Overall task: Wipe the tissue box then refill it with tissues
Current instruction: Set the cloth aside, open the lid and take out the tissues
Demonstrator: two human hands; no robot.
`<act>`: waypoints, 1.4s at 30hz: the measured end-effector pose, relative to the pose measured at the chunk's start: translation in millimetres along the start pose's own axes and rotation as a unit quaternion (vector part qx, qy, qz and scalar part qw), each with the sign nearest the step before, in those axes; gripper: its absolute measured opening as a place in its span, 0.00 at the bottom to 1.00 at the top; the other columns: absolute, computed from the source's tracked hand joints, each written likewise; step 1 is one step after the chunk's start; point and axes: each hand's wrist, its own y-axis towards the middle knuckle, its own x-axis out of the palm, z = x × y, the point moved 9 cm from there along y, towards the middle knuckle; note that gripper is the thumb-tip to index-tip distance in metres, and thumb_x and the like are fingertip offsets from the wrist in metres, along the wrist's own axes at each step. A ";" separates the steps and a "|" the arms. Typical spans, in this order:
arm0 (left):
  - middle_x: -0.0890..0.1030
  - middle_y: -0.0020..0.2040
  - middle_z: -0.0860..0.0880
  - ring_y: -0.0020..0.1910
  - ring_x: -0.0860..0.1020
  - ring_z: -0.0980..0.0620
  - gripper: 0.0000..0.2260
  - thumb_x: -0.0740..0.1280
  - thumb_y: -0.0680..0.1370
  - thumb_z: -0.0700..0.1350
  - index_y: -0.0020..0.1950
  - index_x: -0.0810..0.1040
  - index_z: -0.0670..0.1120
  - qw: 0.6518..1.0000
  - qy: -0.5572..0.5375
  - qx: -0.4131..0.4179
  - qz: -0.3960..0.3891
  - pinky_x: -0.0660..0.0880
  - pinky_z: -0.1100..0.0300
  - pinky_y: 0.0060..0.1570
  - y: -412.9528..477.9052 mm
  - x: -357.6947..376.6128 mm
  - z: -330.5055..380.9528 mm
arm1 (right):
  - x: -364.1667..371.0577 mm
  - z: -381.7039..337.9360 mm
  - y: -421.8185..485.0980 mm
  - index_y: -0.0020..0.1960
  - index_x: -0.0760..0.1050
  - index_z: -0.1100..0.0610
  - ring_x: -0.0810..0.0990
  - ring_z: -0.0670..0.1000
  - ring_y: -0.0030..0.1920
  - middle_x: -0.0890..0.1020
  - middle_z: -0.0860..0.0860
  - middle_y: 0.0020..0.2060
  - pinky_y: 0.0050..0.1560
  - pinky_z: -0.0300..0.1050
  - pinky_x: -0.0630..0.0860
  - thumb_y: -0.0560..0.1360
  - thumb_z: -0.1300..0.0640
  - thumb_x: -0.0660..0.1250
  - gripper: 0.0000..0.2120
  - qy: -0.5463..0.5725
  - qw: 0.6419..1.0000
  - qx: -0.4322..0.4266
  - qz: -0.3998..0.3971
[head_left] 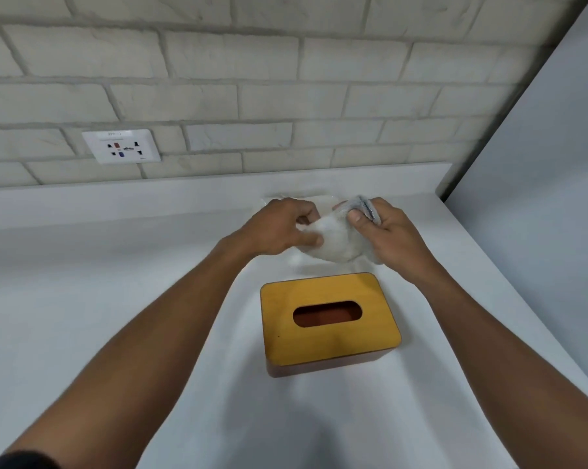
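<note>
A tissue box (330, 340) with a yellow wooden lid and a brown base stands on the white counter (116, 299). Its oval slot looks dark and empty inside. Beyond the box, both hands hold a white cloth (336, 242) with a grey edge above the counter. My left hand (282, 228) pinches its left side, while my right hand (384, 228) grips the bunched right end. A clear pack of white tissues (299, 199) lies behind the hands, mostly hidden.
A brick-pattern wall (252, 79) rises behind the counter, with a white power socket (121, 146) at the left. A plain white panel (540, 198) closes off the counter on the right.
</note>
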 end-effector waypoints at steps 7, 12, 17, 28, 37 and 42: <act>0.81 0.47 0.48 0.41 0.77 0.54 0.08 0.73 0.79 0.40 0.48 0.80 0.53 0.966 -0.192 -0.004 0.171 0.77 0.55 0.44 -33.0 -48.2 -25.8 | -3.4 -6.5 0.9 0.56 0.80 0.47 0.82 0.53 0.51 0.84 0.50 0.49 0.53 0.57 0.80 0.76 0.52 0.71 0.08 0.044 0.999 -0.016 0.005; 0.79 0.49 0.47 0.48 0.77 0.51 0.04 0.68 0.82 0.42 0.51 0.78 0.52 0.931 -0.311 -0.028 0.187 0.76 0.53 0.46 -77.5 -66.9 -49.6 | 38.4 -27.2 7.7 0.54 0.79 0.54 0.83 0.57 0.51 0.83 0.58 0.51 0.55 0.63 0.79 0.76 0.61 0.71 0.07 0.125 0.991 -0.013 -0.046; 0.78 0.44 0.48 0.37 0.74 0.57 0.12 0.65 0.78 0.30 0.46 0.77 0.48 0.935 -0.245 -0.063 0.248 0.72 0.65 0.37 -132.7 -92.4 -78.5 | 98.4 -55.4 4.9 0.49 0.81 0.55 0.80 0.49 0.44 0.83 0.50 0.43 0.47 0.47 0.77 0.74 0.60 0.74 0.05 0.098 0.990 -0.031 -0.092; 0.71 0.64 0.47 0.61 0.72 0.42 0.27 0.58 0.77 0.29 0.67 0.74 0.56 0.935 0.208 -0.282 0.054 0.73 0.49 0.54 -227.9 -111.9 -167.1 | 277.1 -109.3 -109.7 0.59 0.74 0.39 0.77 0.41 0.45 0.78 0.38 0.50 0.48 0.46 0.76 0.69 0.39 0.73 0.21 -0.180 0.909 -0.188 -0.325; 0.82 0.58 0.58 0.56 0.79 0.50 0.16 0.62 0.80 0.42 0.64 0.77 0.59 0.953 0.224 -0.202 0.003 0.70 0.55 0.48 -177.9 -59.8 -135.0 | 210.6 -68.0 -57.3 0.49 0.81 0.42 0.78 0.40 0.38 0.83 0.36 0.45 0.45 0.40 0.76 0.74 0.45 0.71 0.05 -0.092 0.964 -0.071 -0.239; 0.84 0.55 0.60 0.56 0.79 0.51 0.13 0.63 0.81 0.47 0.63 0.78 0.59 0.961 0.246 -0.123 -0.002 0.70 0.56 0.49 -112.1 -34.8 -87.4 | 141.4 -53.6 -24.8 0.51 0.82 0.45 0.79 0.39 0.42 0.83 0.41 0.45 0.46 0.40 0.78 0.76 0.46 0.70 0.06 -0.129 0.971 -0.046 -0.195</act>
